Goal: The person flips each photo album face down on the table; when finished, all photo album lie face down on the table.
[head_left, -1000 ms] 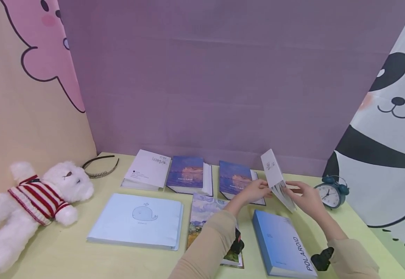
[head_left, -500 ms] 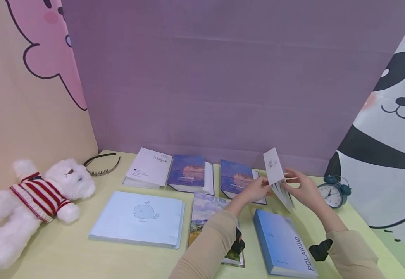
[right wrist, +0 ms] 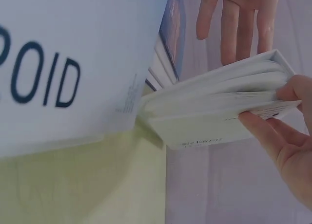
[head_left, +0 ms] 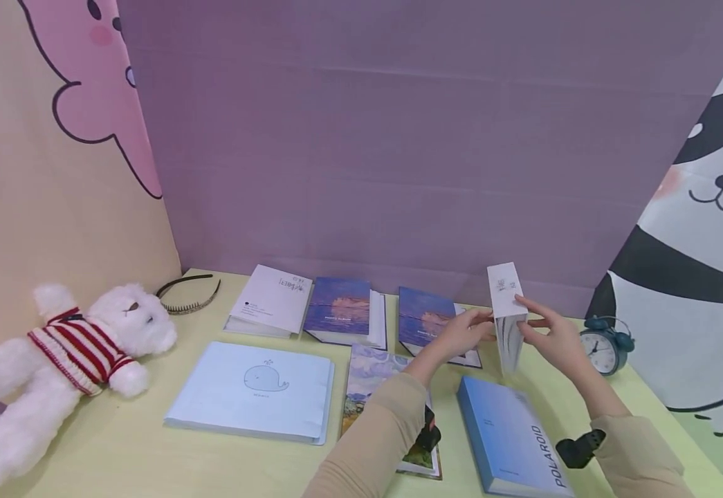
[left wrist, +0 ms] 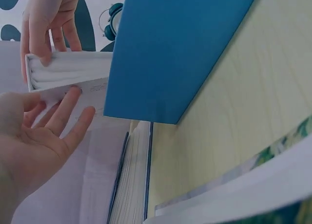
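Note:
A white photo album (head_left: pixel 507 290) stands raised between the two hands, its narrow lettered face and loosely spread pages toward me. The left hand (head_left: pixel 463 334) touches its left side; the left wrist view shows those fingers (left wrist: pixel 63 112) stretched along the cover. On the other side, the right hand (head_left: pixel 554 342) pinches the album's edge. In the right wrist view its thumb (right wrist: pixel 292 87) lies at the page edges and a finger (right wrist: pixel 258 126) presses the outer cover. Just left of the album lies a purple-blue photo album (head_left: pixel 423 318), partly covered by the left hand.
In front lies a blue POLAROID album (head_left: pixel 510 436); a painted-cover album (head_left: pixel 361 387) is partly under the left sleeve. A whale album (head_left: pixel 249 391), another white album (head_left: pixel 270 301) and a second purple-blue album (head_left: pixel 339 308) sit leftward. An alarm clock (head_left: pixel 604 346), teddy bear (head_left: pixel 87 353) and headband (head_left: pixel 189 304) flank them.
The white album has turned from a leftward slant to nearly straight upright, its lettered narrow face now squarely toward me. Both hands have stayed at its sides. The view has shifted slightly.

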{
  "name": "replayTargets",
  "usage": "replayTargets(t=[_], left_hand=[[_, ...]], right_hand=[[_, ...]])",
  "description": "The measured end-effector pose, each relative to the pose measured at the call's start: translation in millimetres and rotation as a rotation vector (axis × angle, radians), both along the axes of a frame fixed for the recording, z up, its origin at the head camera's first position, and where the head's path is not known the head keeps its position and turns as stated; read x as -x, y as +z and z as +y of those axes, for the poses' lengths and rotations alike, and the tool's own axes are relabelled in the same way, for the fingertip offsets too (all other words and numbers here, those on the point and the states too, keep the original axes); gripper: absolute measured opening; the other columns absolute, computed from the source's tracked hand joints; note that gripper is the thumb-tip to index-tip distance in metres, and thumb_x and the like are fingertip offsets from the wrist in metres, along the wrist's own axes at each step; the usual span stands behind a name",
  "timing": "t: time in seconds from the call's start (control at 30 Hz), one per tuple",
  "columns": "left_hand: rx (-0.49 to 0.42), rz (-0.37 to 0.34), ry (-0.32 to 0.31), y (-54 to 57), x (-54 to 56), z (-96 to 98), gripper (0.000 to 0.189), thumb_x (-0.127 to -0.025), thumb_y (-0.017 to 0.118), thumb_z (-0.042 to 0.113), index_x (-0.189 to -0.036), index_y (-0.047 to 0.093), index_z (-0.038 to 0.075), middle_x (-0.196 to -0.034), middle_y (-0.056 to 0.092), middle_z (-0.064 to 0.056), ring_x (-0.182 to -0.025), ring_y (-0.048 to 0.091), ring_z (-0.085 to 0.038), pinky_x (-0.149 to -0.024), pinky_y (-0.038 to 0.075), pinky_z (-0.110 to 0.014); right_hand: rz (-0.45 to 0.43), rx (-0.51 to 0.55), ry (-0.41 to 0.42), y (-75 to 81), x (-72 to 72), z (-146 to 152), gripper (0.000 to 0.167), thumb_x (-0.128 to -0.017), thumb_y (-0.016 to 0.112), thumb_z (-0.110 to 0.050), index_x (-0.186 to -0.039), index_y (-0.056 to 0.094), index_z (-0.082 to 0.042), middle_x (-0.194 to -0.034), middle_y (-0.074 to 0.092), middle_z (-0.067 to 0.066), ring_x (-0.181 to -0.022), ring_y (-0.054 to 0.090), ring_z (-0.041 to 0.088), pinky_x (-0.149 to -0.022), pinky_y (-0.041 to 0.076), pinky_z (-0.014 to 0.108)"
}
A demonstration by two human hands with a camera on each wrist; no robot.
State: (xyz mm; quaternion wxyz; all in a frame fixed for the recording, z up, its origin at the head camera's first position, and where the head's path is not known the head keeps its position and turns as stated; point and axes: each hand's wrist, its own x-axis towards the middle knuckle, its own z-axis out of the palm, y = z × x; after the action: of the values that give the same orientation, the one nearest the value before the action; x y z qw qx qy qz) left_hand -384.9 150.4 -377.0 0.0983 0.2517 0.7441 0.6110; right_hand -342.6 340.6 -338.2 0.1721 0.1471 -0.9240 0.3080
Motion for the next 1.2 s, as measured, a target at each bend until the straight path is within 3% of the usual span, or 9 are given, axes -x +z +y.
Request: replayTargets(t=[0.1,0.33,0.47,0.57,0.63,0.9,1.0,1.13,1.2], left_hand=[[-0.026,0.001,-0.036,-1.9,1.0,2.8,0.040,-0.100,0.045,0.027,-0.141,0.044,0.023,-0.137,0.052,0.000,-0.107,0.063,-0.013,-0.080,0.055,-0.031],[0.035,0.001,-0.059,-8.3,1.6,10.0,0.035,-0.100,0.045,0.026,-0.134,0.054,0.019,-0.135,0.053,0.002,-0.109,0.061,-0.013,-0.073,0.056,-0.027],[0.065,0.006,-0.049,-8.8,0.0,12.2,0.034,-0.100,0.045,0.026,-0.133,0.055,0.019,-0.135,0.053,0.003,-0.107,0.061,-0.013,-0.073,0.056,-0.028],[0.081,-0.006,-0.059,-8.1,-1.5,12.7,0.035,-0.100,0.046,0.024,-0.134,0.053,0.022,-0.133,0.055,0.002,-0.107,0.062,-0.014,-0.074,0.056,-0.031],[0.080,-0.034,-0.080,-8.0,-3.8,13.4,0.036,-0.100,0.046,0.022,-0.136,0.051,0.025,-0.132,0.056,0.001,-0.108,0.062,-0.015,-0.076,0.056,-0.035],[0.114,-0.045,-0.123,-9.2,-10.2,12.5,0.043,-0.098,0.049,0.021,-0.138,0.045,0.038,-0.135,0.055,0.004,-0.108,0.061,-0.011,-0.073,0.050,-0.028],[0.116,-0.036,-0.118,-11.0,-10.3,12.4,0.041,-0.099,0.049,0.024,-0.137,0.046,0.040,-0.135,0.054,0.006,-0.092,0.060,-0.007,-0.065,0.045,-0.028],[0.136,-0.021,-0.123,-13.3,-9.2,11.6,0.039,-0.099,0.048,0.027,-0.137,0.047,0.038,-0.133,0.054,0.008,-0.087,0.056,-0.011,-0.065,0.046,-0.027],[0.156,-0.023,-0.124,-14.9,-9.0,11.3,0.039,-0.099,0.048,0.028,-0.137,0.048,0.034,-0.133,0.055,0.009,-0.103,0.058,-0.009,-0.072,0.049,-0.025]], right_hand=[[-0.037,0.079,-0.006,-4.2,-1.0,5.8,0.050,-0.097,0.052,-0.021,-0.143,0.039,-0.006,-0.137,0.042,0.029,-0.105,0.056,0.041,-0.064,0.054,0.017],[-0.062,0.179,0.006,-13.1,-3.6,17.3,0.053,-0.098,0.050,-0.026,-0.144,0.035,-0.005,-0.138,0.039,0.029,-0.090,0.046,-0.016,-0.069,0.054,0.015],[-0.095,0.165,-0.004,-16.2,-5.8,20.3,0.054,-0.099,0.047,-0.028,-0.144,0.032,-0.004,-0.142,0.034,0.028,-0.105,0.056,0.014,-0.070,0.056,0.020],[-0.113,0.165,-0.002,-16.9,-6.6,19.6,0.055,-0.099,0.044,-0.030,-0.144,0.028,-0.002,-0.143,0.029,0.029,-0.114,0.048,0.043,-0.071,0.056,0.021],[-0.121,0.178,-0.017,-17.6,-6.6,19.1,0.058,-0.099,0.045,-0.034,-0.143,0.026,0.000,-0.142,0.028,0.030,-0.117,0.044,0.048,-0.069,0.056,0.020],[-0.083,0.174,-0.205,-17.4,-3.2,10.7,0.071,-0.091,0.055,-0.047,-0.136,0.032,0.004,-0.136,0.034,0.030,-0.086,0.056,0.023,-0.055,0.049,0.018],[-0.065,0.186,-0.238,-16.8,-4.7,8.5,0.071,-0.090,0.057,-0.046,-0.133,0.034,0.004,-0.134,0.036,0.029,-0.071,0.050,0.011,-0.052,0.048,0.019],[-0.060,0.231,-0.264,-16.5,-9.0,7.8,0.072,-0.091,0.058,-0.043,-0.137,0.029,0.005,-0.134,0.035,0.030,-0.079,0.048,0.014,-0.054,0.048,0.013],[-0.066,0.252,-0.278,-17.1,-11.5,9.3,0.075,-0.091,0.057,-0.041,-0.141,0.025,0.004,-0.136,0.033,0.031,-0.088,0.048,0.020,-0.055,0.048,0.010]])
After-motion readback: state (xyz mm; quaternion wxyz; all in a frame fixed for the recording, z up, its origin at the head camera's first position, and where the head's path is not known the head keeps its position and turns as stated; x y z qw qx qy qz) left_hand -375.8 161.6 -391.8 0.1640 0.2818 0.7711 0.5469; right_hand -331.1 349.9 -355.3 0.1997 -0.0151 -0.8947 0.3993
